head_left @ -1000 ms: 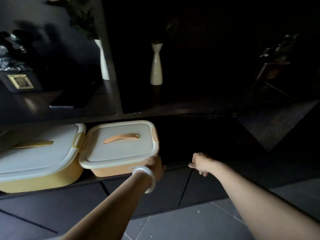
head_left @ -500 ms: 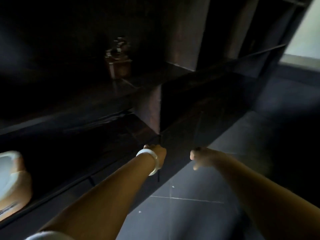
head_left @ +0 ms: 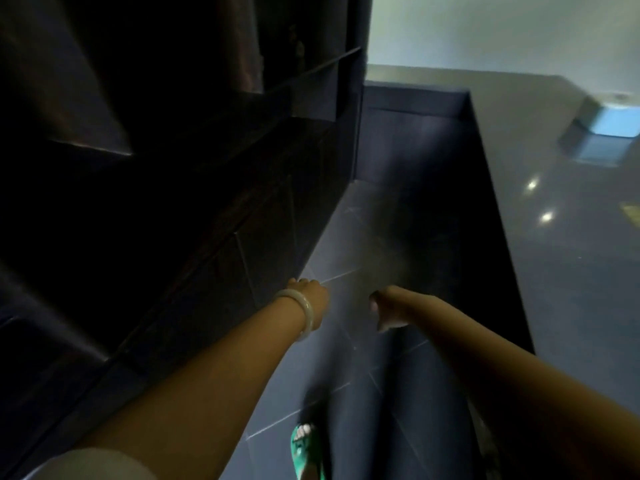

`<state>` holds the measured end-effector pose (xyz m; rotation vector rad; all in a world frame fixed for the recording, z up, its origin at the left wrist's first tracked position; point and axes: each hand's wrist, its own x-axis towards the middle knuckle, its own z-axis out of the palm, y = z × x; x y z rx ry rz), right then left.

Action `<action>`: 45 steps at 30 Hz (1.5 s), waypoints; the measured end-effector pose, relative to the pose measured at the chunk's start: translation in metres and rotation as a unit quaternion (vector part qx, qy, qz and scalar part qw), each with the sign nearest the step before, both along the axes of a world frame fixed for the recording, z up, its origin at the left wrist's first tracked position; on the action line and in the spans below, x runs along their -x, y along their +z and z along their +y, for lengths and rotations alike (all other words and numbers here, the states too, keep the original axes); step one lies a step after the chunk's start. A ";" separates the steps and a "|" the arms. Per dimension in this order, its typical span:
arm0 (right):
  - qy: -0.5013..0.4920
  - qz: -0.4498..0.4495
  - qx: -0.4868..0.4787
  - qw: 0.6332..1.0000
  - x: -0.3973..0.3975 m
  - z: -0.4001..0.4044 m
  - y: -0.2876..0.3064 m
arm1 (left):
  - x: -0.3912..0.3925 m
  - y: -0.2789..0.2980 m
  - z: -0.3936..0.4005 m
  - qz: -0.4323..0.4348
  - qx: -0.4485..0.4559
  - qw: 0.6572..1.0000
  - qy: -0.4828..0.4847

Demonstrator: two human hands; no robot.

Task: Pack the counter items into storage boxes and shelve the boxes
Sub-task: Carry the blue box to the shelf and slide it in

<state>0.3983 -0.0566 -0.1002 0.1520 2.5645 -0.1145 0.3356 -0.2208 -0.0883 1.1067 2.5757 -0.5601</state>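
Observation:
My left hand [head_left: 311,294], with a pale bangle on the wrist, hangs over the floor beside the base of the dark shelf unit [head_left: 194,174]; its fingers are curled and it holds nothing. My right hand [head_left: 384,306] is a little to the right, also curled and empty. No storage box is in view. A dark counter [head_left: 554,209] runs along the right.
A light blue and grey object [head_left: 606,126] sits on the counter at the far right. A narrow tiled aisle [head_left: 374,244] lies between shelf unit and counter. My foot in a green sandal [head_left: 304,448] is on the floor below.
My view has swung right, away from the two lidded boxes on the low shelf, which have left the frame. Both hands stayed empty and came off the shelf edge.

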 end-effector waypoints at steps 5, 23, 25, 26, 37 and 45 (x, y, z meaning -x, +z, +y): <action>-0.040 0.002 -0.019 0.999 0.089 0.091 0.000 | 0.108 -0.005 0.098 0.008 0.006 0.998 -0.065; -0.165 0.014 -0.001 0.986 0.345 0.445 -0.002 | 0.396 -0.013 0.466 0.003 0.006 0.983 -0.185; -0.167 0.004 0.007 0.986 0.372 0.489 0.002 | 0.423 -0.009 0.511 -0.009 0.019 0.982 -0.189; -0.163 -0.003 0.007 0.987 0.385 0.511 0.003 | 0.437 -0.008 0.534 -0.013 0.020 0.981 -0.193; -0.194 -0.002 0.018 0.981 0.525 0.715 0.002 | 0.587 -0.022 0.747 -0.025 0.005 0.973 -0.231; -0.357 0.099 0.053 0.927 0.632 0.880 -0.004 | 0.726 -0.010 0.933 -0.017 -0.026 0.949 -0.313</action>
